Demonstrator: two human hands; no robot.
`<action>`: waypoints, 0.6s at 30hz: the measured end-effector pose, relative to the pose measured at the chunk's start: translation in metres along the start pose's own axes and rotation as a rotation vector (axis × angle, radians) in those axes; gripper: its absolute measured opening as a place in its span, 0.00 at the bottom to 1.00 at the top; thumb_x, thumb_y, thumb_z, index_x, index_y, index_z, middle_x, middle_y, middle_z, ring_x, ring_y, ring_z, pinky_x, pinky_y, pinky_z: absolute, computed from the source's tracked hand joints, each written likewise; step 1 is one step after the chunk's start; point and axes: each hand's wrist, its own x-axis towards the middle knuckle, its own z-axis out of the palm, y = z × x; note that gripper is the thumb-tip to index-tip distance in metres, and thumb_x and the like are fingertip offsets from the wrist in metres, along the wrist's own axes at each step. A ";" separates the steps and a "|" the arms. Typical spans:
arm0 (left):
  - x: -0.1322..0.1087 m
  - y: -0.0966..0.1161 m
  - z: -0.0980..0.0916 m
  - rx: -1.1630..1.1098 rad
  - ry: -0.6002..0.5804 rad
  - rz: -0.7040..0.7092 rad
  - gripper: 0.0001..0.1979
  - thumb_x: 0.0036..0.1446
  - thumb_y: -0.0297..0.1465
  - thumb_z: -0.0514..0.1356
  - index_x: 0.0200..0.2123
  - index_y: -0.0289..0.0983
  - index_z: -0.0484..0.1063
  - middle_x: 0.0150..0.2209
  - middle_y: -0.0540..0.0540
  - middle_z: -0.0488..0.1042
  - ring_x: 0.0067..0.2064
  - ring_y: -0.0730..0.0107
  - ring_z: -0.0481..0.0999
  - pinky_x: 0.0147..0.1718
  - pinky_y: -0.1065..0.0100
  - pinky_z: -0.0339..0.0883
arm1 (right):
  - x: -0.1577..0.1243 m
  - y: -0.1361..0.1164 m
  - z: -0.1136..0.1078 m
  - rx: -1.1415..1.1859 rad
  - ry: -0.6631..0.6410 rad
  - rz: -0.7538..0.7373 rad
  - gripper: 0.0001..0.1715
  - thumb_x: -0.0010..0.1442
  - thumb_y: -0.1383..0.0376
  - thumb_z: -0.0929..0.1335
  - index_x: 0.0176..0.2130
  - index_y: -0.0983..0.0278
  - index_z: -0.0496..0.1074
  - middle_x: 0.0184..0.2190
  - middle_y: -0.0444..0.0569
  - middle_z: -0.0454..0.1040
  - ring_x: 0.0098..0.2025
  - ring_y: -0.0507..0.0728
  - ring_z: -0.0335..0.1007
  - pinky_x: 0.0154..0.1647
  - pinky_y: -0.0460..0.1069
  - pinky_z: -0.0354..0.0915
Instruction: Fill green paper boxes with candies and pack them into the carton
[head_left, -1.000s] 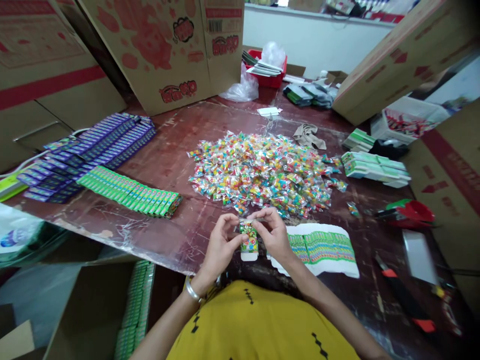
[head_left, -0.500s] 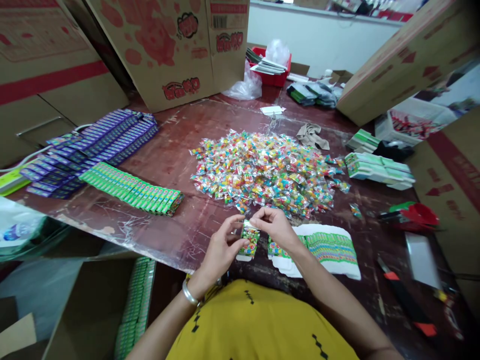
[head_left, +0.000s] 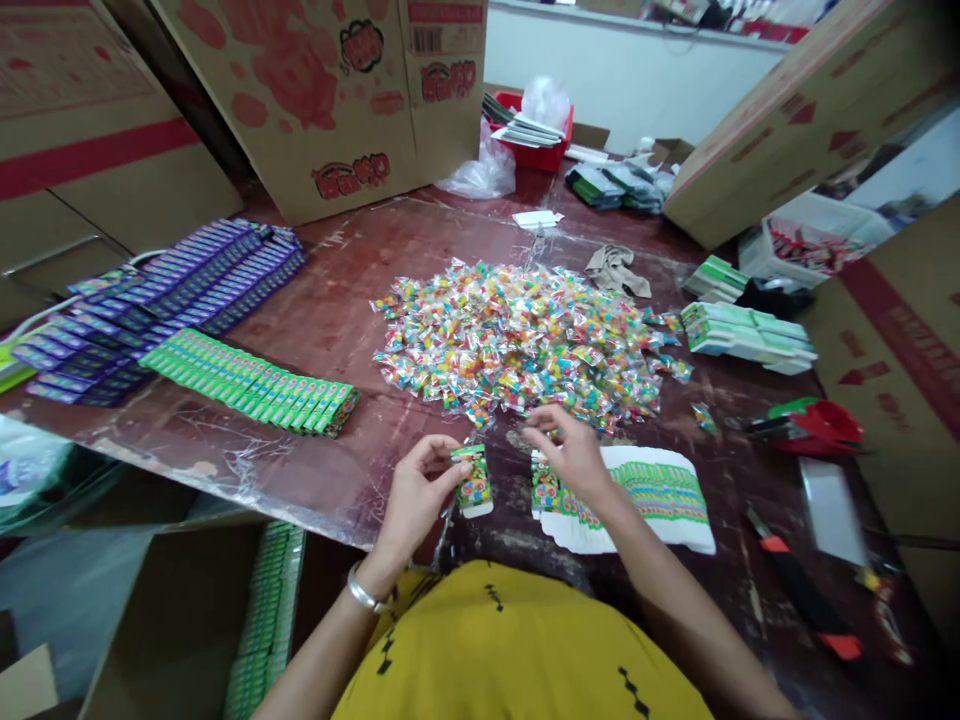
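Note:
Between the thumb and fingers of my left hand is a small green printed carton, standing just above the table with a white flap at its lower end. My right hand is apart from that carton, fingers loosely bent and apart, with nothing visible in them. It hovers over the left end of a fanned stack of flat green-and-white cartons. Just beyond both hands lies a heap of small clear packets of colourful candy. One loose candy packet lies to its right.
On the left are a row of green cartons and stacked purple cartons. More flat cartons, a red scoop-like object and a utility knife lie right. Large cardboard boxes stand behind; an open box is below left.
My right hand has let go of the small carton and moved right, away from it. My left hand has shifted slightly left with the carton. The whole view has moved a little.

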 end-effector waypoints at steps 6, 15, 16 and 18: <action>0.005 0.004 -0.009 -0.069 0.107 -0.055 0.23 0.50 0.35 0.67 0.48 0.38 0.64 0.37 0.49 0.71 0.37 0.70 0.74 0.35 0.71 0.70 | 0.018 0.041 -0.010 -0.620 0.001 -0.031 0.10 0.60 0.61 0.69 0.43 0.60 0.73 0.40 0.50 0.76 0.38 0.57 0.71 0.35 0.49 0.62; 0.001 0.000 -0.008 0.098 -0.128 -0.083 0.11 0.52 0.32 0.63 0.39 0.34 0.72 0.36 0.48 0.75 0.37 0.68 0.73 0.36 0.70 0.66 | 0.031 0.027 0.008 -0.822 -0.110 -0.075 0.11 0.64 0.65 0.63 0.41 0.60 0.75 0.40 0.52 0.74 0.43 0.57 0.70 0.36 0.48 0.60; 0.001 -0.003 -0.010 0.130 -0.113 -0.072 0.10 0.53 0.32 0.62 0.38 0.34 0.72 0.34 0.49 0.75 0.35 0.68 0.73 0.35 0.70 0.66 | 0.031 0.026 0.005 -0.800 -0.099 -0.089 0.11 0.64 0.67 0.63 0.41 0.60 0.75 0.39 0.52 0.75 0.43 0.57 0.70 0.36 0.47 0.61; 0.000 -0.008 -0.011 0.169 -0.099 -0.048 0.10 0.53 0.32 0.62 0.38 0.35 0.71 0.35 0.48 0.75 0.35 0.68 0.73 0.35 0.70 0.66 | 0.030 0.020 -0.003 -0.699 -0.058 -0.134 0.13 0.63 0.68 0.63 0.42 0.60 0.75 0.39 0.51 0.75 0.44 0.57 0.70 0.39 0.47 0.61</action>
